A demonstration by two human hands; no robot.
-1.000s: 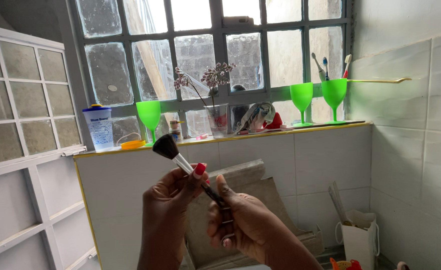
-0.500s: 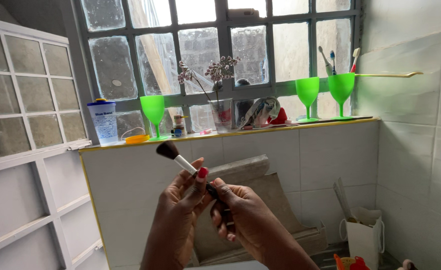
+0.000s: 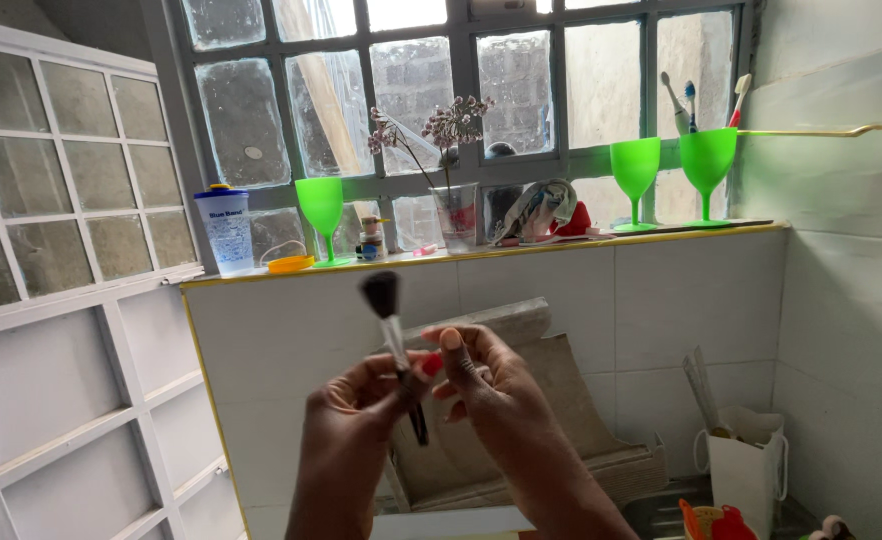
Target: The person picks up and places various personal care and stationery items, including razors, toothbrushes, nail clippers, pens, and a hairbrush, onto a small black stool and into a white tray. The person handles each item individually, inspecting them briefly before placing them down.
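Landmark for all positions: the makeup brush (image 3: 393, 340), held in mid-air in front of the tiled wall.

Nearest: left hand (image 3: 356, 425), below and left of the brush, fingers closed around the dark lower handle; the thumb with red nail presses on the shaft. Right hand (image 3: 481, 385), just right of the brush, fingertips pinched on the handle near the silver ferrule. Both hands grip the brush; neither is spread. The brush stands nearly upright, dark bristle head on top, tilted slightly left.

Behind and below the brush: folded grey-brown mats (image 3: 551, 400) lean on the wall. Lower right of the brush: a white paper bag (image 3: 746, 465) on the floor.

Above and beyond the brush: tiled sill (image 3: 661, 232) with yellow edge. On it, left of the brush, a lidded plastic tub (image 3: 228, 230), an orange lid (image 3: 291, 264) and a green goblet (image 3: 322, 215); above right, a glass of dried flowers (image 3: 457, 210) and a bundled cloth (image 3: 541, 212); far right, two more green goblets (image 3: 706, 165), one holding toothbrushes.

Risk, as judged: the grip is fingertip-only on a slim smooth handle. A twist between the hands could let the brush slip and drop to the floor. Pressure near the ferrule could loosen the head.
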